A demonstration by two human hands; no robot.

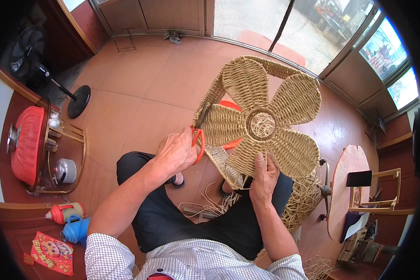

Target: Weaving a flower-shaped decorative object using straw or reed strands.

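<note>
Two hands holding a woven straw flower and scissors

The five-petaled flower is facing up, partly covering the person's right knee, so the leg is perhaps supporting it. The right hand is pinching the nearest petal, thumb on top, probably steadying it; the other fingers are mostly hiding underneath. The left hand is curling its fingers around the scissors' red handles, pointing the blades away beside the left petal, seemingly for reach.
</note>
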